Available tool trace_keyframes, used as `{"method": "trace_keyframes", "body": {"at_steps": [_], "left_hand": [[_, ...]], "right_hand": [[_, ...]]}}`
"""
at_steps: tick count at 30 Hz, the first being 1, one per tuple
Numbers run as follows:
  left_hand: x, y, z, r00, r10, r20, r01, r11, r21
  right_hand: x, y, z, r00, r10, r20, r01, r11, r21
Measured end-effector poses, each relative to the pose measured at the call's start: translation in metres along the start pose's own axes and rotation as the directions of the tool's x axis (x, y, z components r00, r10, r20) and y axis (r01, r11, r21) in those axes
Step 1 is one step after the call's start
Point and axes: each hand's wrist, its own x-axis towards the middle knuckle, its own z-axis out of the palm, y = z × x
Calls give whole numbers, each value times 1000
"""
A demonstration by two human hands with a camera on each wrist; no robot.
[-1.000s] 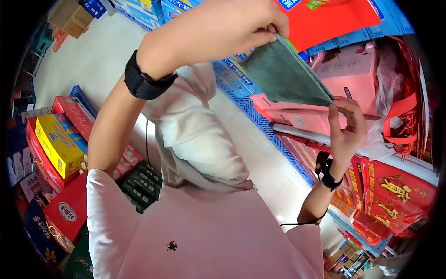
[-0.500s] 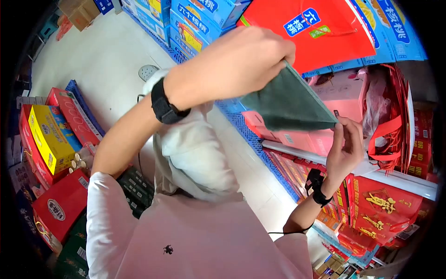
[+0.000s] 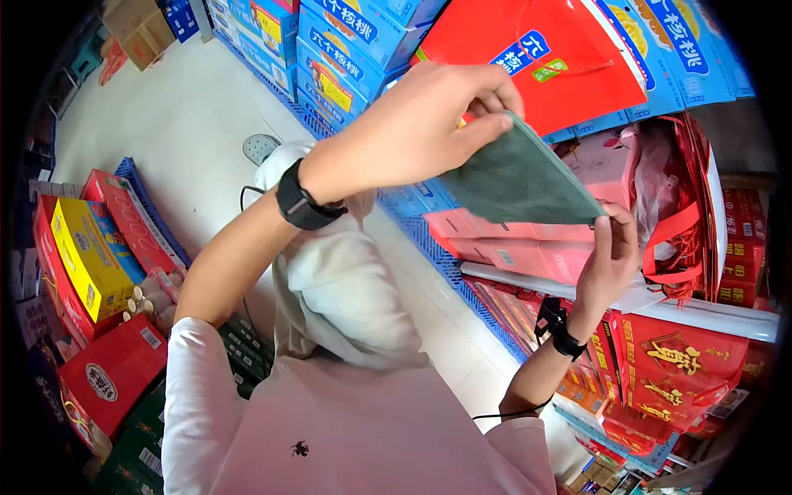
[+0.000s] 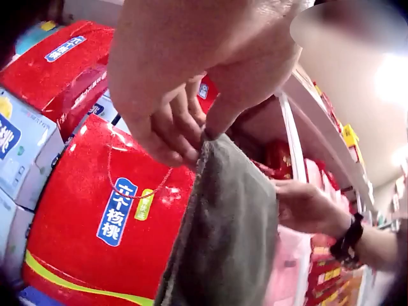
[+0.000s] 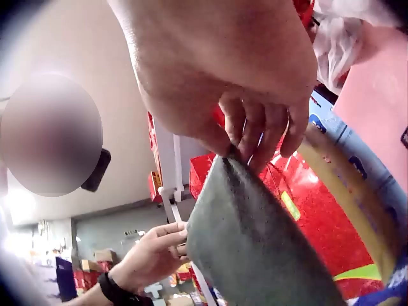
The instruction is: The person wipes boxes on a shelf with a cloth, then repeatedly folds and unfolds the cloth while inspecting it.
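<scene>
A folded grey-green cloth is stretched between my two hands in the head view. My left hand pinches its upper corner between thumb and fingers. At the lower right corner, my right hand pinches the cloth with thumb and fingertips. Seen from the left wrist, the cloth hangs below the pinched corner, with the right hand at its far edge. In the right wrist view, the cloth droops from the right fingertips, and the left hand holds the other side.
Behind the cloth stand a red gift bag, blue drink cartons and pink boxes on a blue plastic pallet. Red gift boxes fill the lower right. Left of me are a yellow box and red boxes.
The head view has tilted, so the shelves shift in it. Both hands sit lower in it than a second ago, still holding the cloth by the same corners.
</scene>
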Motion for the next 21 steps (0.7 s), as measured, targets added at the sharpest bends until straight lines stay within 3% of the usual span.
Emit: {"method": "trace_keyframes", "body": {"at_steps": [3,4,7,10,13,15,19,21], "left_hand": [[-5,-3,10,999,-36,16,32,979,199],[-6,-4,12,999,-40,20,32,960,280],[-5,2,3,998,-58,18,53,976,210],[-8,3,4,998,-57,-5,57,977,204],[-10,1,1,999,-39,5,39,999,22],[-10,0,-1,995,-100,27,103,985,-142],[-7,-1,-2,973,-209,93,228,919,-322],[-5,1,-2,968,-220,122,250,889,-384]], "right_hand": [[1,2,9,992,-94,81,113,953,-280],[1,7,12,998,-41,57,52,978,-204],[-1,12,10,999,8,42,-4,996,-85],[-4,12,11,999,16,51,-10,993,-114],[-3,6,9,996,-5,89,6,1000,-2],[0,14,4,990,-65,123,41,982,184],[9,6,7,967,-164,197,44,862,505],[12,0,14,977,-124,171,-1,808,589]]}}
